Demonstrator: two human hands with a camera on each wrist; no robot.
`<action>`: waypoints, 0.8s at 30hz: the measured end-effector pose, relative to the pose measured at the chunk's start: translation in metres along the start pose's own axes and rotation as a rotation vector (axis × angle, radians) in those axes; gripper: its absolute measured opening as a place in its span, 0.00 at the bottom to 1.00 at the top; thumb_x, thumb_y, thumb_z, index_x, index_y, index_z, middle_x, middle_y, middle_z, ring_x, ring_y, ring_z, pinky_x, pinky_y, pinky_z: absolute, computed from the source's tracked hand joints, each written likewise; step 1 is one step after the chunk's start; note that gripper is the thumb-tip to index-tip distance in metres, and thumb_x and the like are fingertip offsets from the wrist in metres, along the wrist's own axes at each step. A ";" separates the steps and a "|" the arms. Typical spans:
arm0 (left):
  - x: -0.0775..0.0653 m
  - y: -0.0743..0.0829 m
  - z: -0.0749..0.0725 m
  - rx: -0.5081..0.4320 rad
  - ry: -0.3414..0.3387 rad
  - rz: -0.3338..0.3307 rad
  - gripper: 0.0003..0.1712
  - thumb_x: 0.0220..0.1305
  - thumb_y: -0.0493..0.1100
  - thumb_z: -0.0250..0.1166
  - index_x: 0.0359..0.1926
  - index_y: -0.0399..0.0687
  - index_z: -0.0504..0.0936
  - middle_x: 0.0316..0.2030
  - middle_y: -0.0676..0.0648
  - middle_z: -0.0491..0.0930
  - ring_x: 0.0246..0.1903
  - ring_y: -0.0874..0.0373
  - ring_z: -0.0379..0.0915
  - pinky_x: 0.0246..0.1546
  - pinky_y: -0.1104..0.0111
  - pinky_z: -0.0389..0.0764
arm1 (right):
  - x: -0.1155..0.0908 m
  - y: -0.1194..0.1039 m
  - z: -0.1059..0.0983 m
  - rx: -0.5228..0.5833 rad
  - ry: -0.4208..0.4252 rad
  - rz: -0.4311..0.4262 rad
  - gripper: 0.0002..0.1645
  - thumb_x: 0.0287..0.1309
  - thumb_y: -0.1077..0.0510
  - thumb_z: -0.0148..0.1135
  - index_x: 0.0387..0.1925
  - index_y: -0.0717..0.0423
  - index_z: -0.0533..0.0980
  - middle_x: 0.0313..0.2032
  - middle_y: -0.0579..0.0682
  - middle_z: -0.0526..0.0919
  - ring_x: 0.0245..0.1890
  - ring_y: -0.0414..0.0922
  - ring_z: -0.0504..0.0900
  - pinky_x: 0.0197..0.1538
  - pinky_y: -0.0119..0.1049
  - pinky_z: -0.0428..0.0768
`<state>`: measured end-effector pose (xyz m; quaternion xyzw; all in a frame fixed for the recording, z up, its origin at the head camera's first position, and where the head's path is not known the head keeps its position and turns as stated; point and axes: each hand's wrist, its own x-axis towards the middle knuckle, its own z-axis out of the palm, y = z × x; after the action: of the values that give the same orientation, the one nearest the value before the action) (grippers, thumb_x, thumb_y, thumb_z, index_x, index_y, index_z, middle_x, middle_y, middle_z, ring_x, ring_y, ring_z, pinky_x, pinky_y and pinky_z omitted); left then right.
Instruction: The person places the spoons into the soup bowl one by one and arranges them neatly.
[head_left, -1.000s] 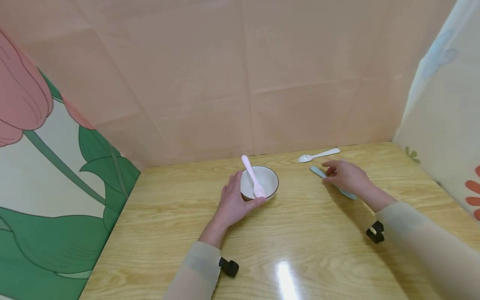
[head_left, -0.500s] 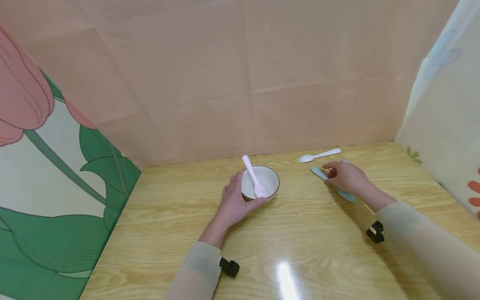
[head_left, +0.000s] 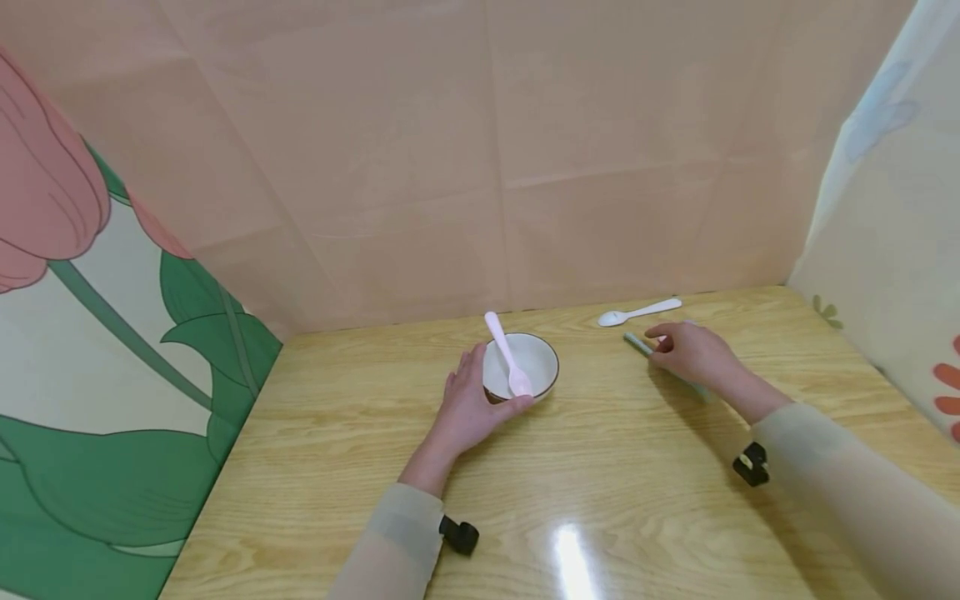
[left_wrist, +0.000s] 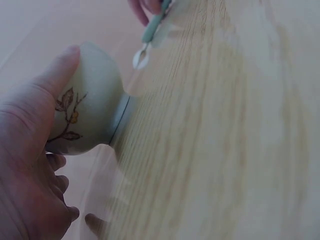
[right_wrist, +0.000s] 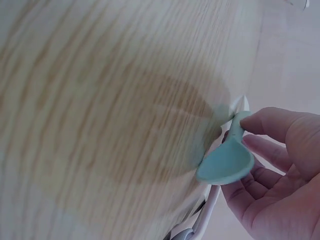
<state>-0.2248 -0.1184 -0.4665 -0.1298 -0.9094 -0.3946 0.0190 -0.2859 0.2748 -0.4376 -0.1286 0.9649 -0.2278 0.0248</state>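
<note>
My left hand [head_left: 467, 410] holds a small white bowl [head_left: 538, 357] from its left side, thumb at the near rim and fingers around the far side. The left wrist view shows a brown leafy branch on the bowl's outer wall [left_wrist: 95, 100]. Inside the bowl leans a pale pink spoon [head_left: 507, 354], its handle sticking up past the far rim. Over on the right, my right hand [head_left: 693, 354] pinches a mint-green spoon [right_wrist: 227, 162] by the handle between thumb and fingers. The spoon stands tipped on its edge, low over the wooden table.
A white spoon [head_left: 637, 312] lies near the table's back edge, just beyond my right hand. Behind that hand a pale utensil [right_wrist: 206, 215] is mostly hidden. The wooden table [head_left: 360, 400] meets a pink cloth backdrop [head_left: 390, 208] at the back.
The mint-green spoon has turned from lying flat to standing on its narrow edge in my right hand's fingers. My left hand and the bowl stay put.
</note>
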 end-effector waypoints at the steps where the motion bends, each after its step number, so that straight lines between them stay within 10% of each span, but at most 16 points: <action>1: 0.000 0.000 0.000 0.002 -0.002 -0.002 0.70 0.61 0.74 0.78 0.89 0.50 0.51 0.85 0.42 0.59 0.87 0.41 0.43 0.84 0.41 0.44 | 0.000 0.000 0.000 0.003 0.003 0.001 0.29 0.66 0.63 0.66 0.66 0.73 0.79 0.45 0.63 0.90 0.45 0.60 0.87 0.50 0.62 0.83; 24: 0.000 0.000 0.000 0.001 -0.001 0.002 0.71 0.61 0.74 0.78 0.89 0.50 0.51 0.84 0.41 0.60 0.87 0.41 0.44 0.83 0.39 0.45 | 0.002 -0.011 -0.007 0.117 0.047 0.033 0.42 0.71 0.60 0.65 0.81 0.63 0.64 0.47 0.61 0.87 0.38 0.52 0.86 0.40 0.48 0.80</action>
<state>-0.2244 -0.1181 -0.4665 -0.1307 -0.9096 -0.3940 0.0190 -0.2863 0.2674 -0.4267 -0.1057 0.9522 -0.2864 0.0131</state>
